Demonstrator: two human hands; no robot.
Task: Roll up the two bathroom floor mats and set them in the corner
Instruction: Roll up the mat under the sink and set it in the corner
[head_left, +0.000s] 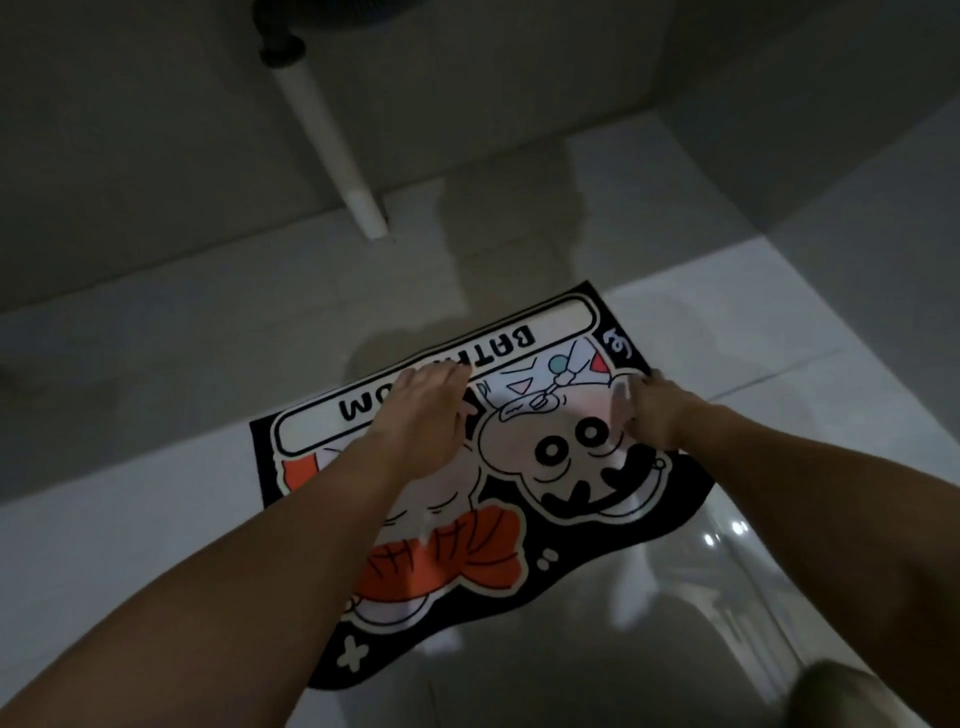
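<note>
Black-bordered cartoon bath mat (519, 467), count one in view, lies flat and unrolled on a glossy white tile floor (130, 519), printed side up, with the word BATHROOM along its far edge. It fills the middle of the view, slanting from 7 o'clock to 1 o'clock. Two hands, both bare-armed, reach over it from 6 o'clock. Left hand (426, 410) lies low over the far half at the lettering, fingers straight and close together, clamped on nothing; contact with the mat is unclear because of blur. Right hand (652, 410) is at the mat's 3 o'clock edge; its fingers are smeared by blur, so I cannot tell whether they are apart, together or pinching the edge. One white pipe (332, 145) slants down the grey wall (130, 156) at 11 o'clock from one black fitting (283, 49), well apart from the mat. Mat's near edge is wavy and its far edge straight. Bare tile on every side, widest at 9 o'clock and 3 o'clock. Two walls meet at 1 o'clock, beyond the mat's far corner.
</note>
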